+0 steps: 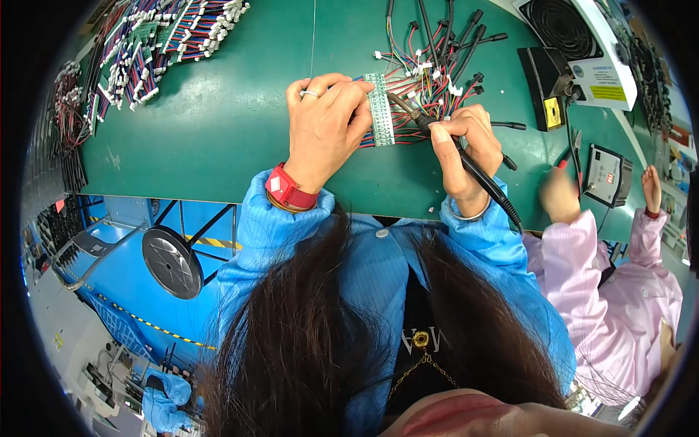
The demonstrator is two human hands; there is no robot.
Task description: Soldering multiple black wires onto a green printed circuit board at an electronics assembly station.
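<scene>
My right hand is closed around a black soldering iron in a pen-like grip. Its metal tip reaches the right side of a narrow green circuit board panel, near the upper end. A thin strand of solder wire comes down from the top of the view into my left hand. That hand is closed, its thumb and fingertips pinched at the panel's left edge; the wire's end is hidden. Red and black leads run from the panel's right side to a bunch of white and black connectors.
Bundled wired boards lie at the far left of the green table. A fan unit, a black holder and a control box stand on the right. Beside me, a co-worker's pink sleeve reaches the table; a round stool stands below left.
</scene>
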